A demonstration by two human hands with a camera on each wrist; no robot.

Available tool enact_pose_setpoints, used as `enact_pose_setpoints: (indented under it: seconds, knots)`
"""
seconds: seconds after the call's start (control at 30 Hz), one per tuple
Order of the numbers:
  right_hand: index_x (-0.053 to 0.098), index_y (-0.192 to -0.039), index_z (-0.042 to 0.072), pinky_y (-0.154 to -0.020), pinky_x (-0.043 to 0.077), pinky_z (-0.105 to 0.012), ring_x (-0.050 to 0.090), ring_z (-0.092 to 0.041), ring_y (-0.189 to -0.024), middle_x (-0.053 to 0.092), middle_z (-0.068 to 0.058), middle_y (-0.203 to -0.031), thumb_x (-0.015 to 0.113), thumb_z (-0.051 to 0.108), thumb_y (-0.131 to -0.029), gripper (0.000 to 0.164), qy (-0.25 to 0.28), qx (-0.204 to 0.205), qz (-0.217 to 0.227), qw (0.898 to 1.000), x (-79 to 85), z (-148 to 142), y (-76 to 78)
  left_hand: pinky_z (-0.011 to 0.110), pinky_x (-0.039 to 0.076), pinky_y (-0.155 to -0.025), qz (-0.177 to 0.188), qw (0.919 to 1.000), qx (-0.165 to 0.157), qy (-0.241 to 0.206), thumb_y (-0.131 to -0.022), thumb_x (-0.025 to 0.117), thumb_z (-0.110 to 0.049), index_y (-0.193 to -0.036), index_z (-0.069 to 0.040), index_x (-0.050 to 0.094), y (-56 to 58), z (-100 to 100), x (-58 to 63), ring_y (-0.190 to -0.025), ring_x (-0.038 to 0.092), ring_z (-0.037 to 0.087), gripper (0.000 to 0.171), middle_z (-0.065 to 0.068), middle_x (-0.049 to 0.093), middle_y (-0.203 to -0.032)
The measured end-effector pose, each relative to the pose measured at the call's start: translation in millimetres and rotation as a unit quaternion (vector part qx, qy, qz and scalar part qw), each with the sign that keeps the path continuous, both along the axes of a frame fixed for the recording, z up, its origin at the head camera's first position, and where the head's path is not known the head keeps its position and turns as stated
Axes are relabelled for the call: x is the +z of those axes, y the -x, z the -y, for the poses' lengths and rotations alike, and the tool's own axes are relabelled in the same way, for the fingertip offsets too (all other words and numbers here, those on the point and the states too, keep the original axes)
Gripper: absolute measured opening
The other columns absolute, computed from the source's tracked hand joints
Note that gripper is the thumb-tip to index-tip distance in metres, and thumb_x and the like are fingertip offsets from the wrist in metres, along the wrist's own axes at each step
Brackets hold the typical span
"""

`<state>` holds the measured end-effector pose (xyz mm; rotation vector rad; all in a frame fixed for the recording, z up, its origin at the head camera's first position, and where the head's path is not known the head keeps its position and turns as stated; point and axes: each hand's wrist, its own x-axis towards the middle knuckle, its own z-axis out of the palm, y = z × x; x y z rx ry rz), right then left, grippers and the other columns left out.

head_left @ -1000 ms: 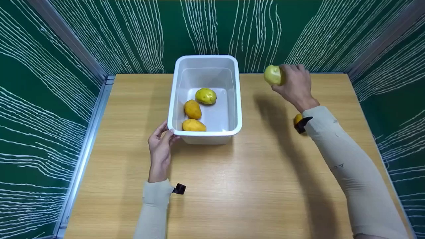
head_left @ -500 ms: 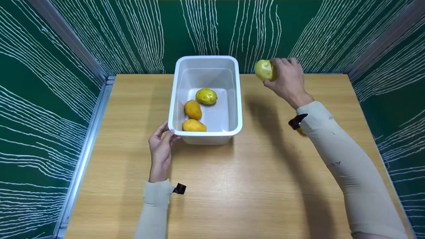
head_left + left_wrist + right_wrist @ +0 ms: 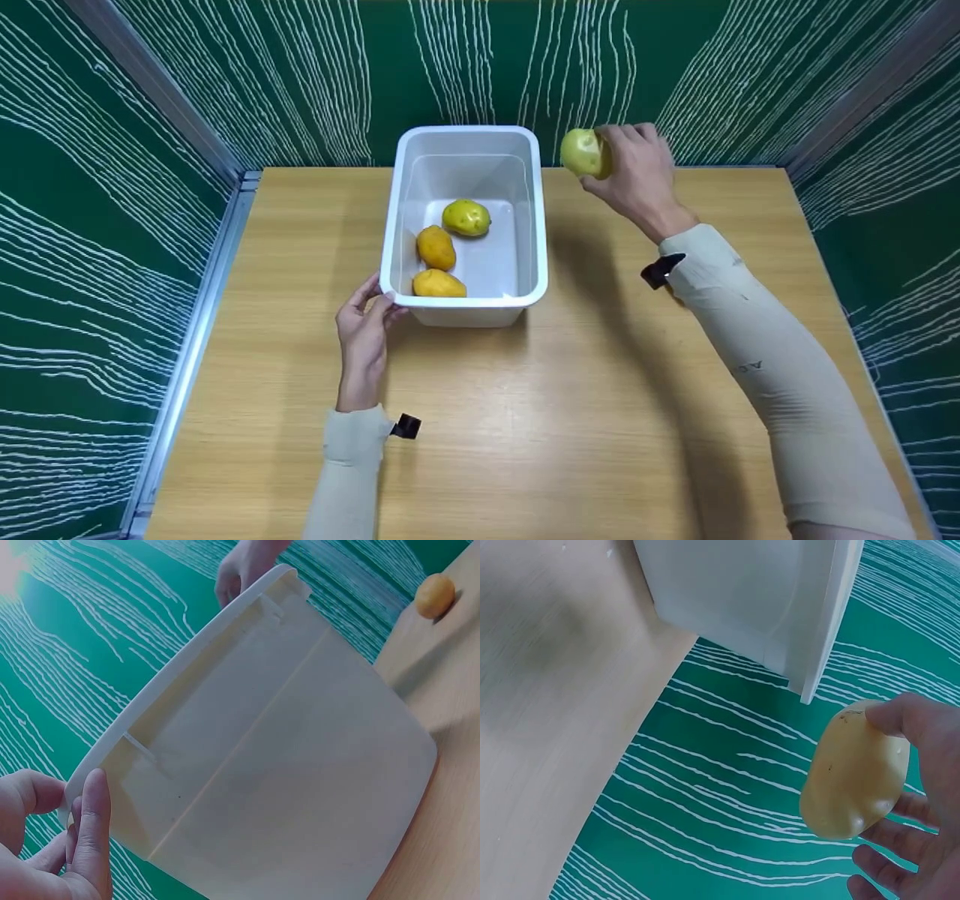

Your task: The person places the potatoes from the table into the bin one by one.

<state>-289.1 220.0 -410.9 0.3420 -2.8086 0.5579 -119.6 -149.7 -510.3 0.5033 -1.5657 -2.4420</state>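
Observation:
A white plastic bin [image 3: 465,302] stands on the table with its opening up. Inside it lie two orange-yellow mangoes [image 3: 436,248] and a greener mango [image 3: 466,217]. My left hand [image 3: 363,326] pinches the bin's near-left corner rim, thumb on one side and fingers on the other, as the left wrist view also shows. To the right of the bin, my right hand [image 3: 639,176] grips a pale yellow-green mango [image 3: 583,153] in the air, above rim height and apart from the bin. In the right wrist view this mango [image 3: 855,772] sits between thumb and fingers.
Another orange-yellow mango [image 3: 435,596] lies on the wooden table [image 3: 465,450] right of the bin; in the head view my right forearm hides it. Green walls with white wavy lines [image 3: 450,67] stand close behind and along both sides.
My right hand has moved left and slightly away from me with the mango, nearer the bin. The left hand and the bin have stayed in place. The forearm now covers the mango on the table.

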Motion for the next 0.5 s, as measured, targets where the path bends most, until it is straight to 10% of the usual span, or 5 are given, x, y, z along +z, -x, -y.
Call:
enact_pose_setpoints:
  seconds: [0.5]
  knots:
    - [0.057, -0.145, 0.003, -0.105, 0.045, -0.056, 0.048, -0.039, -0.124, 0.064, -0.020, -0.140, 0.083, 0.029, -0.089, 0.067, 0.013, 0.024, -0.010, 1.000, 3.9, 15.9, -1.6, 0.020, 0.065, -0.067, 0.017, 0.9998, 0.009, -0.003, -0.097, 0.055, 0.016, -0.144, 0.013, 0.056, 0.5, -0.9, 1.1, -0.072, 0.067, 0.015, 0.047, 0.015, 0.052, -0.113]
